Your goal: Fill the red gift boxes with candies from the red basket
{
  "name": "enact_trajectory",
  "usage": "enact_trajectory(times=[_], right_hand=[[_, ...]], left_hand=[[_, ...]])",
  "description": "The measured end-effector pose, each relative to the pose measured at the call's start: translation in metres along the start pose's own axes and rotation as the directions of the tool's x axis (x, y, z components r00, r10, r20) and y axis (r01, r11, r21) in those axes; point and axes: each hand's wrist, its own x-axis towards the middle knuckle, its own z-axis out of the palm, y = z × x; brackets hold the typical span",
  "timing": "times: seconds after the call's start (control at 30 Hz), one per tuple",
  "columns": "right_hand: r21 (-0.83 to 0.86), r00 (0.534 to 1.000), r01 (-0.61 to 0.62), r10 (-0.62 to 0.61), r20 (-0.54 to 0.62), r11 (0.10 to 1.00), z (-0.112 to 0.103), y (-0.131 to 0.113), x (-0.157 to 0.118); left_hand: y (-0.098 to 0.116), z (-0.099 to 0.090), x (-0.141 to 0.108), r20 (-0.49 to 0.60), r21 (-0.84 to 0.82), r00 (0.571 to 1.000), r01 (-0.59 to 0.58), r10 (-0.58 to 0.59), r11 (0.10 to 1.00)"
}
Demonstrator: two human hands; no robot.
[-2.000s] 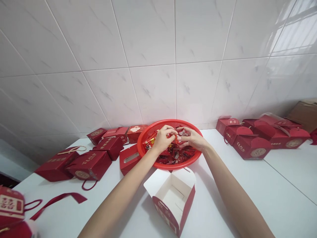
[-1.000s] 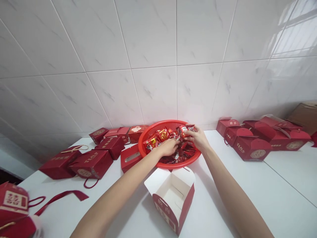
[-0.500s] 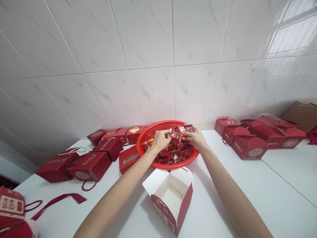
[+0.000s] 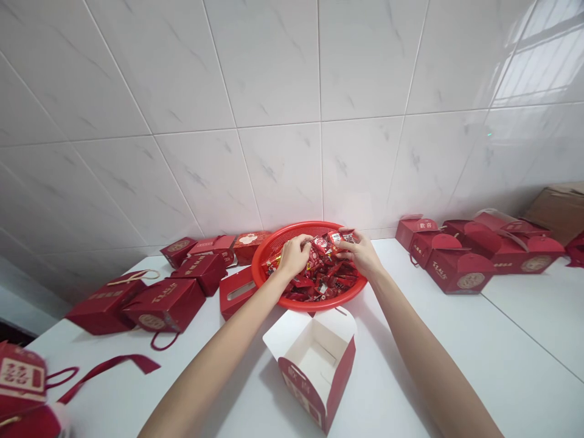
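Note:
A round red plastic basket stands against the tiled wall, filled with red-wrapped candies. Over its left part is my left hand, fingers bent and close together; whatever lies between the fingertips is too small to make out. At the basket's right side my right hand is closed on small red and white packets. In front of the basket sits an open red box with a white inside and nothing in it. Its flaps stand up.
Red gift boxes with rope handles lie on the left of the white table. More red boxes stand at the right, near a brown carton. A red ribbon and bag are at the lower left.
My left hand has moved slightly left, away from the packet it was touching near my right hand. My right hand is almost unchanged and still holds its packets.

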Motion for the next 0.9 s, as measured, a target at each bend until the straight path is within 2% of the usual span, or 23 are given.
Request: enact_trajectory(times=[0.3, 0.57, 0.67, 0.77, 0.83, 0.9], right_hand=[[-0.026, 0.999, 0.0, 0.001, 0.032, 1.0, -0.001, 0.001, 0.0], [0.028, 0.997, -0.041, 0.039, 0.064, 0.999, 0.004, -0.009, -0.005], [0.026, 0.993, -0.069, 0.066, 0.098, 0.997, 0.006, -0.021, -0.014], [-0.029, 0.981, -0.085, 0.088, 0.173, 0.996, 0.008, -0.036, -0.031], [-0.081, 0.972, -0.067, 0.083, 0.218, 0.994, 0.011, -0.046, -0.044], [-0.156, 0.96, -0.028, 0.07, 0.272, 0.987, 0.016, -0.055, -0.058]], left_hand=[[-0.006, 0.001, 0.001, -0.092, -0.085, 0.995, -0.048, 0.04, 0.995], [0.002, -0.007, -0.001, -0.113, -0.304, 0.992, -0.089, 0.057, 0.948], [0.008, -0.02, -0.008, -0.082, -0.391, 0.993, -0.112, 0.086, 0.914], [0.017, -0.041, -0.025, -0.02, -0.457, 0.993, -0.114, 0.117, 0.882], [0.025, -0.059, -0.041, 0.049, -0.481, 0.987, -0.11, 0.152, 0.87], [0.034, -0.077, -0.057, 0.178, -0.462, 0.964, -0.094, 0.196, 0.882]])
